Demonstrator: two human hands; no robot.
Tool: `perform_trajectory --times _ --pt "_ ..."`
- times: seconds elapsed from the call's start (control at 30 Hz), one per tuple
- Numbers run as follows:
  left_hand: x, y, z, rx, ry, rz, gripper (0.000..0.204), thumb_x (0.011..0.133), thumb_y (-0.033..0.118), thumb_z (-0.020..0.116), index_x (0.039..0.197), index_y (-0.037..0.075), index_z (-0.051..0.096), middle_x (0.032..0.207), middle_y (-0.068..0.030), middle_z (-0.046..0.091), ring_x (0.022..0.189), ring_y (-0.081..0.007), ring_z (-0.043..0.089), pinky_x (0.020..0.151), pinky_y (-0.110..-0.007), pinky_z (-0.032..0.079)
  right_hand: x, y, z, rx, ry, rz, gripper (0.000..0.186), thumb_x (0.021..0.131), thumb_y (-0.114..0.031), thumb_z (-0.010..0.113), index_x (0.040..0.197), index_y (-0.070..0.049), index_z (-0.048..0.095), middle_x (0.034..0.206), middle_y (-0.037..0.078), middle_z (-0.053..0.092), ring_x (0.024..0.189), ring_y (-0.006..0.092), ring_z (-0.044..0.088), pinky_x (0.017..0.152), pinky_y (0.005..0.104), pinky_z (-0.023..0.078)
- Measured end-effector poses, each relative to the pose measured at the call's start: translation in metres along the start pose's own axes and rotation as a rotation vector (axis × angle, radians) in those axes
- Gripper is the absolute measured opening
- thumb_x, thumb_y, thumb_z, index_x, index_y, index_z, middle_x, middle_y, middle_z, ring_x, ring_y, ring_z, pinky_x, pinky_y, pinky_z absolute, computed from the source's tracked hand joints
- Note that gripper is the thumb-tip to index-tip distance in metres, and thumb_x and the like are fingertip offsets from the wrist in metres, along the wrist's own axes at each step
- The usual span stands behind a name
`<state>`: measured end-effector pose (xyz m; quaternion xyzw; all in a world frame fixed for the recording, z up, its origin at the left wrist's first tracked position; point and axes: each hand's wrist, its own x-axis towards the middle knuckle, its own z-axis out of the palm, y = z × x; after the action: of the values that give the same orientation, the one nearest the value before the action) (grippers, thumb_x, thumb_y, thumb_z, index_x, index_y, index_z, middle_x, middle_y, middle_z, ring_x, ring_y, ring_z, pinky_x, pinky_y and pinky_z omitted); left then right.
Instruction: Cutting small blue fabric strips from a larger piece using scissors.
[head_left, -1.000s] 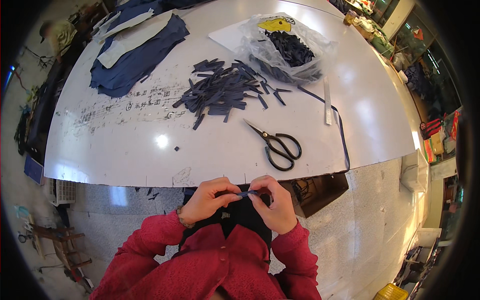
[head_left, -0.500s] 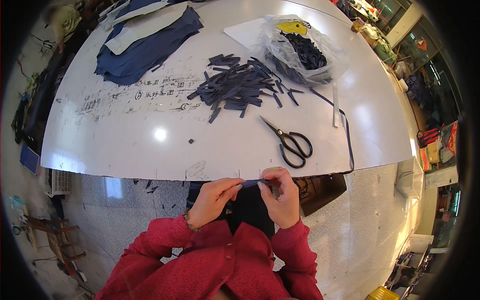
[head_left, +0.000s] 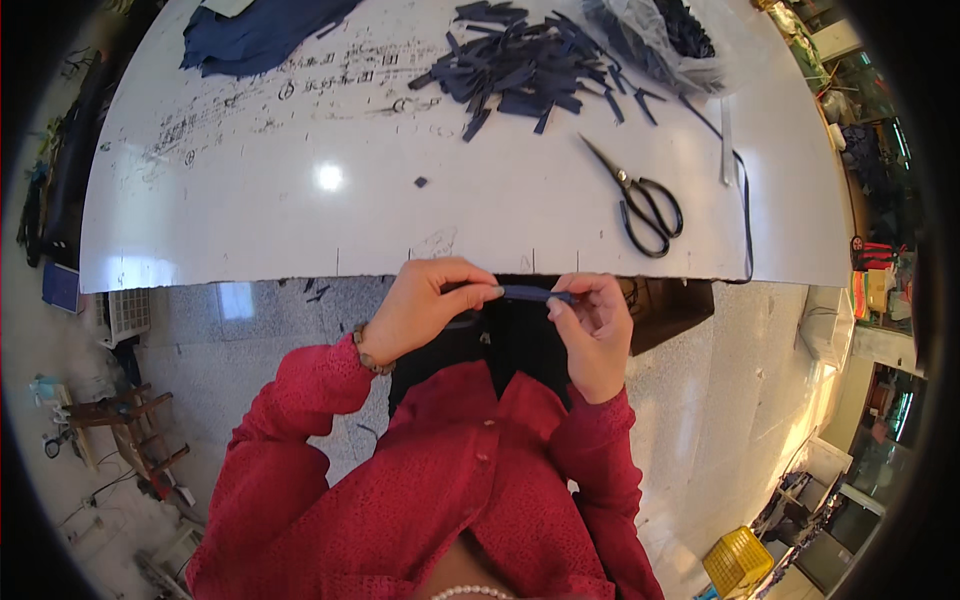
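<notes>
A short navy fabric strip [head_left: 527,293] is stretched between my two hands, just off the table's near edge. My left hand [head_left: 425,305] pinches its left end between thumb and forefinger. At the other end, my right hand [head_left: 592,325] grips the strip with thumb and fingertips, the remaining fingers curled. Black-handled scissors [head_left: 640,203] lie on the table beyond my right hand, blades pointing away to the left. Farther off, a loose pile of similar navy strips [head_left: 525,70] is heaped on the white table [head_left: 270,225].
Stacked navy fabric [head_left: 255,40] lies at the far left, and a clear plastic bag [head_left: 690,70] of dark pieces at the far right. A ruler [head_left: 727,145] and a long narrow cord [head_left: 746,215] are on the right. Below the table's edge is a brown box [head_left: 670,312].
The view has tipped downward, so the table things sit higher in the picture. My hands have drawn slightly apart, and more of the strip shows between them.
</notes>
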<state>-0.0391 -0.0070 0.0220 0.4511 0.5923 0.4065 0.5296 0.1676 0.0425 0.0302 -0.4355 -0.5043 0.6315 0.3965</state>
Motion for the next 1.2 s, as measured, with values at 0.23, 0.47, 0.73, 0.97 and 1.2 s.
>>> perform_trajectory --times 0.23,0.47,0.73,0.97,1.2 --pt "0.020 -0.002 0.005 0.160 -0.023 0.012 0.012 0.087 0.011 0.065 0.090 0.001 0.068 0.065 -0.0006 0.062 0.059 -0.0049 0.053 0.052 -0.021 0.040 0.007 0.016 -0.009 -0.115 0.161 0.068 0.015 0.084 0.006 0.061 0.094 -0.002 0.055 0.089 0.002 0.059 0.070 0.0042 0.052 0.063 0.0177 0.042" --pt "0.043 -0.003 0.010 0.296 -0.067 0.031 0.014 0.087 0.014 0.063 0.088 -0.001 0.065 0.063 -0.0029 0.061 0.057 -0.0061 0.054 0.052 -0.022 0.040 0.025 0.033 -0.016 -0.285 0.221 -0.020 0.011 0.085 0.000 0.062 0.094 -0.002 0.056 0.082 0.001 0.058 0.065 0.0050 0.050 0.059 0.0199 0.042" --pt "0.056 -0.006 0.019 0.295 -0.080 -0.023 0.015 0.088 0.013 0.061 0.089 -0.002 0.065 0.065 -0.0033 0.062 0.060 -0.0069 0.057 0.055 -0.022 0.042 0.035 0.040 -0.022 -0.793 0.240 -0.184 0.018 0.080 -0.001 0.064 0.096 -0.004 0.057 0.078 0.005 0.057 0.061 0.0120 0.051 0.057 0.0256 0.042" --pt "0.057 -0.007 0.020 0.282 -0.081 -0.069 0.015 0.089 0.011 0.061 0.089 -0.004 0.064 0.068 -0.0025 0.062 0.062 -0.0062 0.057 0.056 -0.021 0.043 0.055 0.012 -0.076 -0.740 0.375 -0.150 0.021 0.081 0.000 0.063 0.100 -0.004 0.055 0.095 0.007 0.060 0.071 0.0157 0.057 0.064 0.0279 0.046" --pt "0.059 -0.008 0.021 0.261 -0.080 -0.080 0.014 0.089 0.011 0.062 0.088 -0.003 0.064 0.069 -0.0017 0.062 0.063 -0.0056 0.057 0.056 -0.019 0.043 0.099 0.014 -0.106 -1.306 0.235 -0.426 0.027 0.082 -0.003 0.059 0.108 -0.001 0.052 0.108 0.015 0.060 0.101 0.0334 0.057 0.085 0.0410 0.047"
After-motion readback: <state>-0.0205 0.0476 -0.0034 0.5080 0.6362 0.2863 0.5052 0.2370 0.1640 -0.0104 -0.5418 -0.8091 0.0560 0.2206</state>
